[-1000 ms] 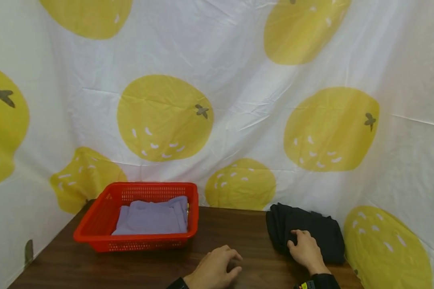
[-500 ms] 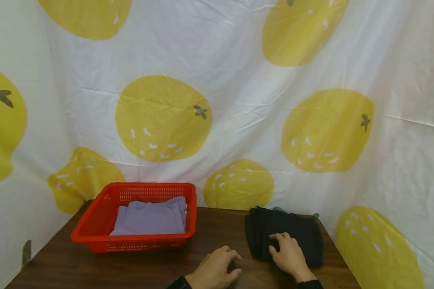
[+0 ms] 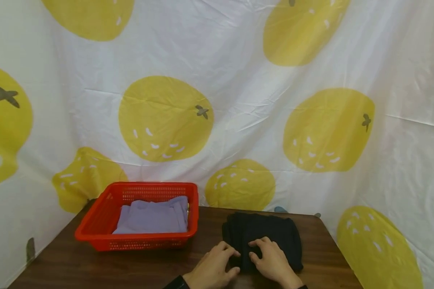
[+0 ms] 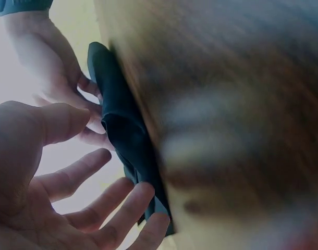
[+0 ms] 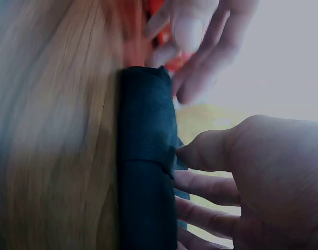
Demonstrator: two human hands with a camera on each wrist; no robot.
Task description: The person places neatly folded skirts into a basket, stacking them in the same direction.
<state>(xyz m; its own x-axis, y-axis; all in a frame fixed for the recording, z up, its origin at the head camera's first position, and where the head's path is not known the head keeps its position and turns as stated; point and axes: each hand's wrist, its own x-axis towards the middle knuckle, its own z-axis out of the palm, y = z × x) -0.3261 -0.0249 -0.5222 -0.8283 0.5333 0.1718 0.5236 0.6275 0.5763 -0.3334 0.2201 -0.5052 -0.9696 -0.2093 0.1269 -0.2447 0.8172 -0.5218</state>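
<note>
The black cloth (image 3: 271, 228) is sliding toward nine o'clock, and we are finding it at five; a red basket (image 3: 141, 244) is standing at eight. The right hand (image 3: 272, 263), loosely spread, is resting on the cloth; the left hand (image 3: 211, 267), relaxed and empty, is hiding its seven-o'clock corner.

A white lemon-print sheet (image 3: 238, 60) fills the whole backdrop here, wrapping round left, rear and right, with big yellow citrus fruits (image 3: 166, 124) splashed all over it and thin creases (image 3: 417, 122) cutting across the cloth! Down below, a dark brown wood-grain table (image 3: 329, 257) stretches back towards it, far right corner rounded, while soft light glosses the fabric
</note>
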